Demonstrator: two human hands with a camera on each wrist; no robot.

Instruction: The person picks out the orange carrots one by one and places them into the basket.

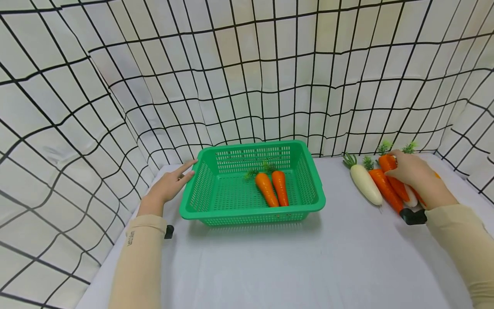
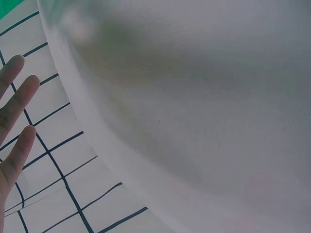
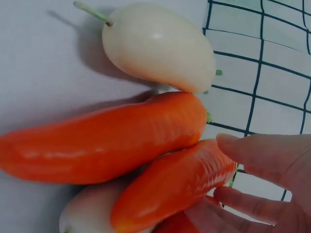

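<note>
My left hand [image 1: 166, 186] rests its fingers on the left rim of a green plastic basket [image 1: 252, 215]. Those fingers look extended in the left wrist view, where the hand [image 2: 17, 114] is partly cut off. Two orange carrots with leafy tops, one on the left [image 1: 266, 190] and one on the right [image 1: 280, 188], lie inside the basket. Over a pile at the right, my right hand [image 1: 418, 174] pinches the top end of a carrot [image 3: 170, 187] between thumb and fingers. Beside it lies a longer carrot [image 3: 107, 141]; a whitish vegetable [image 3: 90, 208] shows underneath.
A white radish [image 1: 365, 184] with a green top lies at the pile's left edge. More of the pile is hidden under the right hand. White sheets with a black grid [image 1: 285, 81] stand behind and at both sides of the white table [image 1: 270, 266].
</note>
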